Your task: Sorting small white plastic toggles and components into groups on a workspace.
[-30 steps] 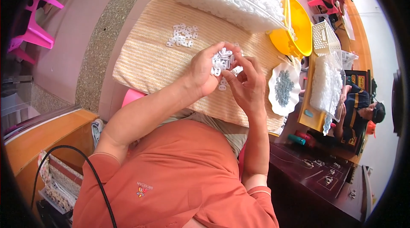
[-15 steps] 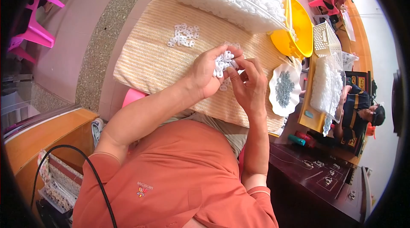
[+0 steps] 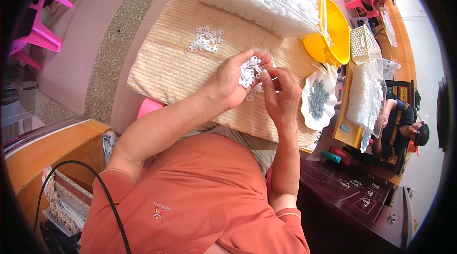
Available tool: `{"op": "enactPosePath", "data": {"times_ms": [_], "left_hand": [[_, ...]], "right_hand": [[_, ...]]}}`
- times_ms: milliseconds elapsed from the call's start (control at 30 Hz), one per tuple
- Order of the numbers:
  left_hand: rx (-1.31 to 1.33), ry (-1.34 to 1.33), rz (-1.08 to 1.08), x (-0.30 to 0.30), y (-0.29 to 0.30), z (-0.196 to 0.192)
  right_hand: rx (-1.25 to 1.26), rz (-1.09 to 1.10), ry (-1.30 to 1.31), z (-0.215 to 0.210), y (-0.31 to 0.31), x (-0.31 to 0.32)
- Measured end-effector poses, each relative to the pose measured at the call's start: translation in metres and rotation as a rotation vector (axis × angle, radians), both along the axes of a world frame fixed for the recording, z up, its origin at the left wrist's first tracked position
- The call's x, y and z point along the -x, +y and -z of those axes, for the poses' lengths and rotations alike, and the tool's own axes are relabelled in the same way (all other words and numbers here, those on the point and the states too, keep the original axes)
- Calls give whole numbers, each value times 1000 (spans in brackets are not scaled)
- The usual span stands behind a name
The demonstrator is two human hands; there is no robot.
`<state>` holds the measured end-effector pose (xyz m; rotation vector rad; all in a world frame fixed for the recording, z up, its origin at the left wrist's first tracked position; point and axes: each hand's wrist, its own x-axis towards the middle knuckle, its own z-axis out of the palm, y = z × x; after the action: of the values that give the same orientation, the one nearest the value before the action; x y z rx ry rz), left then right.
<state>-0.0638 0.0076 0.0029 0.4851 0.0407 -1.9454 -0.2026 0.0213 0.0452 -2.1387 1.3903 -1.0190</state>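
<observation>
Holds white pieces heaped in the cupped left hand, fingers curled about them. Has thumb and fingertips of the right hand narrowed at the edge of the heap; cannot tell whether gripping a piece. Has loose pieces on the striped cloth near both hands, plus a separate group farther left. Shows a wavy dish of gray parts right of the right hand. Shows beyond, a clear bin filled with white pieces, beside a yellow basin.

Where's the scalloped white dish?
Head view, right of centre: the scalloped white dish sits right of the right hand, below the yellow basin.
</observation>
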Motion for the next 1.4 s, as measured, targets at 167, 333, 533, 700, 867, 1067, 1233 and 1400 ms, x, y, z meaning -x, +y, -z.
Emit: {"op": "enactPosePath", "data": {"times_ms": [167, 333, 533, 700, 867, 1067, 1233, 1400], "left_hand": [[-3, -18, 19, -1, 0, 1], [25, -43, 21, -2, 1, -1], [19, -40, 26, -1, 1, -1], [17, -32, 21, 1, 1, 2], [57, -14, 42, 0, 0, 5], [2, -30, 20, 1, 2, -2], [7, -15, 25, 1, 1, -1], [7, -16, 24, 0, 1, -2]], "right_hand": [[-47, 9, -37, 1, 1, 0], [-32, -31, 73, 2, 0, 5], [-75, -36, 70, 0, 1, 6], [-100, -22, 34, 3, 2, 9], [-46, -33, 1, 0, 6, 6], [38, -109, 217, -2, 5, 12], [104, -117, 173, 6, 0, 13], [115, -85, 24, 5, 6, 11]]}}
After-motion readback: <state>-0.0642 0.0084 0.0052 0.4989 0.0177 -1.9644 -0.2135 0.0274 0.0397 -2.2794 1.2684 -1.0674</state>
